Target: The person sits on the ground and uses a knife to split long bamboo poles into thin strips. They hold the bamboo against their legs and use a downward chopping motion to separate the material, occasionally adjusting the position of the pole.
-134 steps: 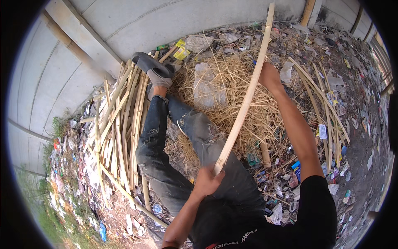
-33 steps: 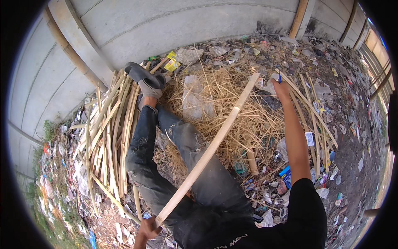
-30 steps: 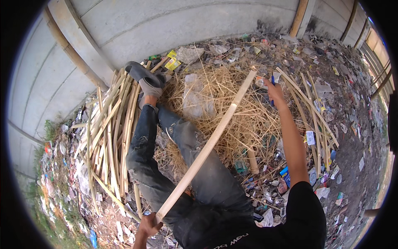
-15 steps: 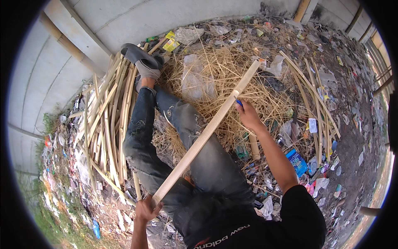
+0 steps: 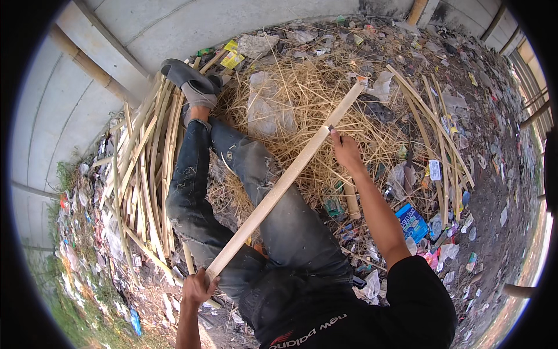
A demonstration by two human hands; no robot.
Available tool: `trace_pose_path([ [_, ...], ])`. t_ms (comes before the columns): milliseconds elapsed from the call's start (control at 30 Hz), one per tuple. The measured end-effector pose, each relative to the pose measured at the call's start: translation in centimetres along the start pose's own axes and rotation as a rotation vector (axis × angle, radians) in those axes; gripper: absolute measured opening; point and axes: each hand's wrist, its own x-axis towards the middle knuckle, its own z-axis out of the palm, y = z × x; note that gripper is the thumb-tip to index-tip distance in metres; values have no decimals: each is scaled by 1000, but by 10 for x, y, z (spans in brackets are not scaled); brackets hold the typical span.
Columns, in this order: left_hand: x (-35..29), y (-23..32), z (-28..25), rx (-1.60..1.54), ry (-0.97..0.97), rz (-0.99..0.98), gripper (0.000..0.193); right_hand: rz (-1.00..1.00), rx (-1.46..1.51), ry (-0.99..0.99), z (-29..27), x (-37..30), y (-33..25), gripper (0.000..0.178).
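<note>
A long pale bamboo strip (image 5: 279,192) lies slantwise across my thighs, its far end over a heap of shavings. My left hand (image 5: 199,286) is closed round the strip's near end, beside my hip. Farther up, my right hand (image 5: 347,152) is closed on a small knife (image 5: 331,127), mostly hidden in the fingers. Its dark tip meets the strip's right edge close to a joint in the bamboo. My legs stretch forward, with a grey slipper (image 5: 189,78) on one foot.
Many bamboo strips (image 5: 148,174) are piled to the left of my legs. More strips (image 5: 436,139) lie at the right. Fine bamboo shavings (image 5: 314,99) are heaped ahead. Litter covers the ground, including a blue packet (image 5: 411,223). A concrete wall (image 5: 174,29) stands at the back.
My right hand has moved slightly up along the strip, bringing the knife to the bamboo joint. The knife's blue part no longer shows. My left hand keeps its grip; the view has shifted a little.
</note>
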Motion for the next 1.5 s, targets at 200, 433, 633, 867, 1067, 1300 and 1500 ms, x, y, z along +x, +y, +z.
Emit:
trace_pose_path([
  [200,2,8,-9,-43,-6,46,51,18,42,-140,6,-2,13,81],
  [433,13,29,-6,-99,-28,53,55,-117,-42,-329,30,-39,-22,78],
  [633,21,78,-20,-95,-21,6,54,-211,-40,-379,59,-100,-34,77],
  [867,101,161,4,-136,98,63,55,-326,39,-306,68,-133,-50,73],
  [1067,163,211,-8,-233,29,1,62,-361,16,-415,63,-135,-49,74],
  [1300,187,216,3,-325,70,12,78,-358,65,-450,70,-130,-35,76],
  [1500,193,217,-6,-402,-111,-90,85,-369,119,-464,68,-131,-40,74],
])
